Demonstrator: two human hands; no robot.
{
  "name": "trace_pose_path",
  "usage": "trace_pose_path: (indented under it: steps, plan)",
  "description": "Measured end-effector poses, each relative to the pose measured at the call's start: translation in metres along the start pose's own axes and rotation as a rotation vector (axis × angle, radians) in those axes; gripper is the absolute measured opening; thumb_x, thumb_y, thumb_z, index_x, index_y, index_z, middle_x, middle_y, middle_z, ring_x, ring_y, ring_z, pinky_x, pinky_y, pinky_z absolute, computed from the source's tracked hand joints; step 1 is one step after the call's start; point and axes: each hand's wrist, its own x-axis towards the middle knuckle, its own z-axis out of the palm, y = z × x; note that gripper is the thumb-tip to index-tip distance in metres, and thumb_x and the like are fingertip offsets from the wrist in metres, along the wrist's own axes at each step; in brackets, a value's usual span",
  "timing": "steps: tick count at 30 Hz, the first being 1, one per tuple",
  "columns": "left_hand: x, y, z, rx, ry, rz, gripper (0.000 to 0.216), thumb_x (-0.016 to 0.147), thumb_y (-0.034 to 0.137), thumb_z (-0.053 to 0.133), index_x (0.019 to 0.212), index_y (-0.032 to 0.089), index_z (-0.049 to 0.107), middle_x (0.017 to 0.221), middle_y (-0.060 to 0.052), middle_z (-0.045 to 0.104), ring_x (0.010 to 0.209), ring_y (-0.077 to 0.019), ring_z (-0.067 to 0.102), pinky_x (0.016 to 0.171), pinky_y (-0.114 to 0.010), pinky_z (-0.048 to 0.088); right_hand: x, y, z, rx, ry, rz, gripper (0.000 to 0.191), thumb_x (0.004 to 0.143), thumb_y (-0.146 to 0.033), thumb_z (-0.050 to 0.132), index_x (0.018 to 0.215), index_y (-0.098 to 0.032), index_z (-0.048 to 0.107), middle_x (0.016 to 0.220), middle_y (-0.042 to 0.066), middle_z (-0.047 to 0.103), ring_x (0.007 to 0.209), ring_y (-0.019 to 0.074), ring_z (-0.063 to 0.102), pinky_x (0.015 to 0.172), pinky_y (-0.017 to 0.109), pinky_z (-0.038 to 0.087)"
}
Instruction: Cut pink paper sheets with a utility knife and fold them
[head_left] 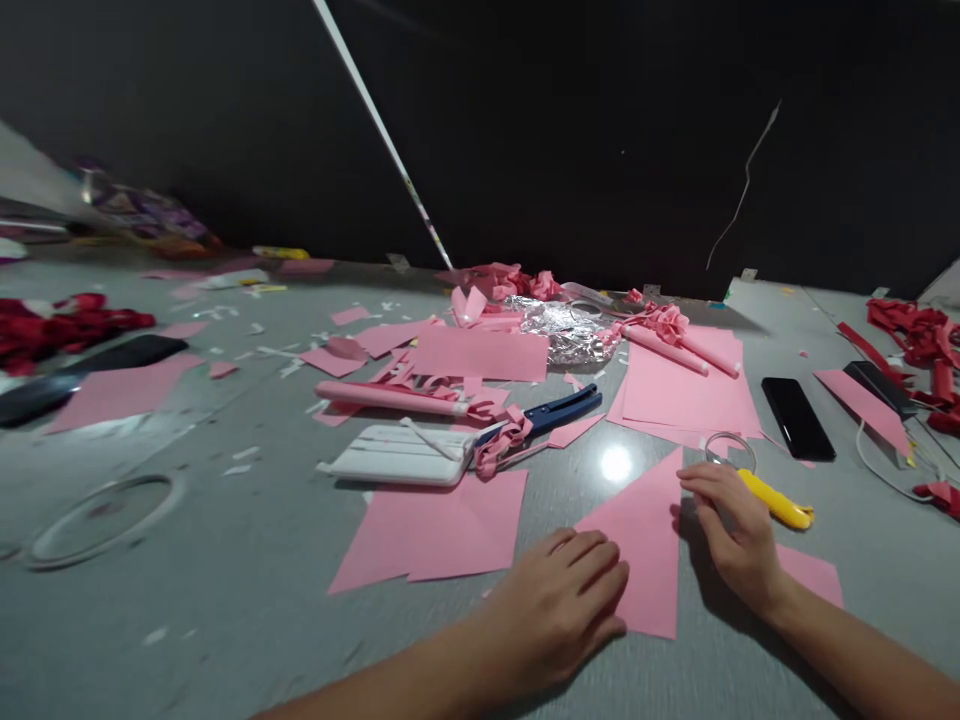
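Observation:
A pink sheet of paper (645,555) with a slanted top edge lies flat on the grey table in front of me. My left hand (570,600) is at the sheet's left edge, fingers bent together over it and the thumb below, gripping that edge. At the upper right edge of the sheet is my right hand (731,530), fingers stretched toward the paper and holding nothing. Just beyond this hand lie a yellow-handled cutter (778,502) and a clear tape roll (731,450). More pink sheets (457,530) are left of my left hand.
Farther back are a white flat device (397,455), dark blue pliers-like tool (562,410), rolled pink paper stick (390,397), crumpled clear plastic (574,330) and a pink paper stack (675,385). A black phone (798,418) lies right; a large ring (105,520) left. Behind stands a black wall (570,130).

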Motion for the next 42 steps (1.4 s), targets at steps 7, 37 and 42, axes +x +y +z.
trace_pose_path:
  steps: [7, 37, 42]
  plan:
    - [-0.003, 0.001, 0.002, -0.051, -0.047, 0.027, 0.047, 0.105, 0.062, 0.065, 0.127, 0.02, 0.068, 0.126, -0.015, 0.077, 0.115, -0.0313, 0.072, 0.097, -0.043, 0.056, 0.003, -0.002, 0.0, 0.025, 0.013, 0.003, 0.03, 0.105, -0.009, 0.056, 0.117, -0.028, 0.076, 0.115, 0.007, 0.083, 0.107, 0.0267, 0.078, 0.095, 0.046, 0.062]
    - [-0.004, 0.003, 0.015, 0.115, 0.202, 0.117, 0.023, 0.109, 0.017, 0.053, 0.118, 0.015, 0.074, 0.113, -0.011, 0.083, 0.101, -0.0273, 0.077, 0.092, -0.045, 0.057, 0.047, 0.077, -0.085, -0.785, -0.003, 0.225, 0.042, 0.103, -0.018, 0.05, 0.139, -0.016, 0.072, 0.136, 0.025, 0.072, 0.132, 0.0482, 0.058, 0.116, 0.082, 0.028]
    - [-0.004, 0.003, 0.012, 0.116, 0.182, 0.094, 0.024, 0.11, 0.016, 0.052, 0.12, 0.015, 0.074, 0.115, -0.011, 0.084, 0.105, -0.0274, 0.077, 0.094, -0.044, 0.058, 0.044, 0.106, -0.106, -0.895, -0.016, 0.261, 0.041, 0.105, -0.02, 0.046, 0.134, -0.012, 0.074, 0.12, 0.023, 0.079, 0.122, 0.0452, 0.065, 0.118, 0.084, 0.023]
